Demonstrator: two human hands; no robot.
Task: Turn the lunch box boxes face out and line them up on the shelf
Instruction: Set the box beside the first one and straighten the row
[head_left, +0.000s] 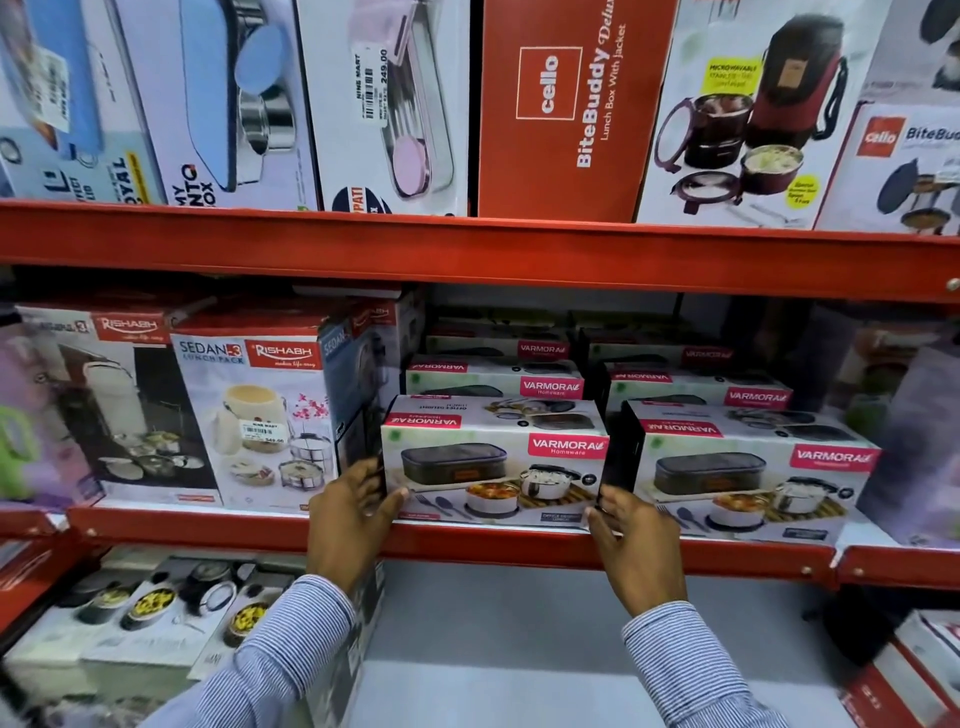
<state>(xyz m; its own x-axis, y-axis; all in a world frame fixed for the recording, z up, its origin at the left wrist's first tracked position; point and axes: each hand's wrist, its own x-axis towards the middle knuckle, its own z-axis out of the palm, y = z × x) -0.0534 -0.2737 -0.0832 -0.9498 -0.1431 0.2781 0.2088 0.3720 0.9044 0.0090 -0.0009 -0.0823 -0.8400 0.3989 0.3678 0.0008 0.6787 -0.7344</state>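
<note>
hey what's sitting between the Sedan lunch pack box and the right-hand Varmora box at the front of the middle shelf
One front Varmora box, face out, held at its ends by the left hand and right hand, as the head view shows.

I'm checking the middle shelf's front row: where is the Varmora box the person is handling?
The Varmora box sits centre-frame at the middle shelf's front edge, between the Rishabh Sedan box and another Varmora box, with the left hand and right hand at its lower corners.

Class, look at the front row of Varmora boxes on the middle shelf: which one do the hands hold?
The left front box. The left hand and right hand grip its two ends; the right front box is untouched.
</note>
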